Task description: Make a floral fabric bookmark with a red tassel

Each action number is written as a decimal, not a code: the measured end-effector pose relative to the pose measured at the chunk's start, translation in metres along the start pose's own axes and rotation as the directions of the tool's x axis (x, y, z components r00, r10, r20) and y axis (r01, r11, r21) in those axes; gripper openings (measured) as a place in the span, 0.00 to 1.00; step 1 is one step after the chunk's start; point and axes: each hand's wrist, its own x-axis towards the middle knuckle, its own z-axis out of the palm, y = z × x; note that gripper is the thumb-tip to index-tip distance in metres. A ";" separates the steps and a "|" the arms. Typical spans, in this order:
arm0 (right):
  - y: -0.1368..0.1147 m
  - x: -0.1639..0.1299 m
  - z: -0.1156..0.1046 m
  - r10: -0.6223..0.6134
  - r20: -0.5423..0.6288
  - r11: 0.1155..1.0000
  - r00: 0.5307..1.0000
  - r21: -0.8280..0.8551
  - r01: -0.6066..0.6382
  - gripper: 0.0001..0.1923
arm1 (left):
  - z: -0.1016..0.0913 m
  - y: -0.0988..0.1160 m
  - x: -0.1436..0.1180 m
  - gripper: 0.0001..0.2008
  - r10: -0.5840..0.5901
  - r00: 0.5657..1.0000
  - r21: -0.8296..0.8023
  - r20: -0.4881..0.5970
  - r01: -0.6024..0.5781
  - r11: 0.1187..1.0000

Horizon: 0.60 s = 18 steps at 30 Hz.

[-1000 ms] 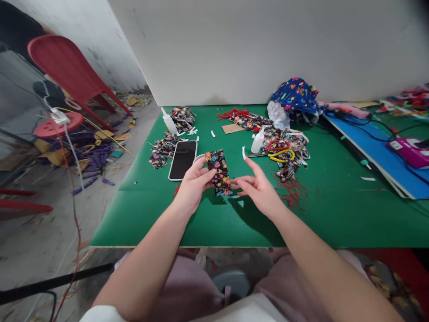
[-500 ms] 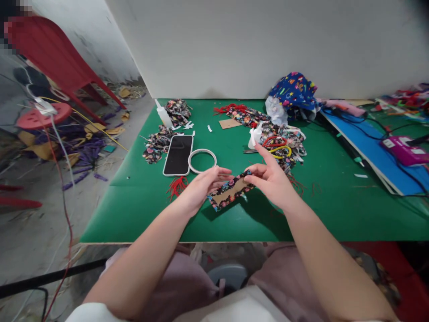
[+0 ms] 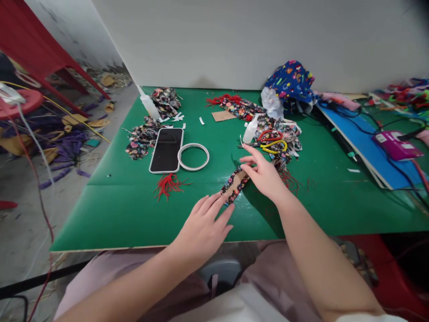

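Centre frame: floral strip [image 3: 235, 185] runs diagonally, upper right to lower left. Right hand [image 3: 264, 174] pinches its upper end; left hand [image 3: 204, 226], fingers spread flat, touches the lower end.

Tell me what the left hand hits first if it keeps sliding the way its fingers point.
Likely the floral fabric strip: the left hand has fingertips pointing at its near end, about touching already.
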 end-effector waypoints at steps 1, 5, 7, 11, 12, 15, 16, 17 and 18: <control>-0.003 0.000 -0.001 -0.023 -0.044 0.999 0.999 -0.036 0.022 0.28 | 0.003 0.002 -0.004 0.17 0.021 1.000 0.048 0.019 -0.022 0.999; -0.014 0.000 -0.009 -0.027 -0.214 0.999 0.976 -0.034 0.020 0.13 | 0.012 -0.002 -0.014 0.17 0.050 0.999 0.140 -0.021 -0.047 0.989; -0.017 -0.001 -0.015 0.022 -0.198 1.000 0.980 0.019 -0.019 0.10 | 0.013 -0.005 -0.017 0.16 0.071 0.996 0.154 -0.045 -0.063 0.986; -0.019 -0.005 -0.019 0.077 -0.016 0.996 0.997 0.051 -0.076 0.10 | 0.015 -0.006 -0.020 0.17 0.066 0.998 0.162 -0.017 -0.063 0.985; -0.020 -0.005 -0.019 0.088 0.020 0.995 0.996 0.054 -0.089 0.10 | 0.016 -0.005 -0.021 0.17 0.059 0.998 0.165 -0.011 -0.056 0.985; -0.019 -0.006 -0.015 0.114 0.126 0.989 0.986 0.076 -0.124 0.09 | 0.015 -0.004 -0.023 0.17 0.037 0.999 0.172 -0.001 -0.036 0.984; -0.019 -0.007 -0.013 0.120 0.173 0.987 0.978 0.082 -0.135 0.10 | 0.015 -0.003 -0.023 0.18 0.026 1.000 0.174 0.003 -0.026 0.984; -0.018 -0.007 -0.010 0.122 0.221 0.986 0.968 0.086 -0.144 0.10 | 0.014 -0.003 -0.023 0.18 0.016 1.000 0.175 0.008 -0.017 0.984; -0.017 -0.008 -0.007 0.121 0.265 0.985 0.957 0.087 -0.148 0.10 | 0.013 -0.003 -0.022 0.18 0.006 1.000 0.175 0.014 -0.008 0.985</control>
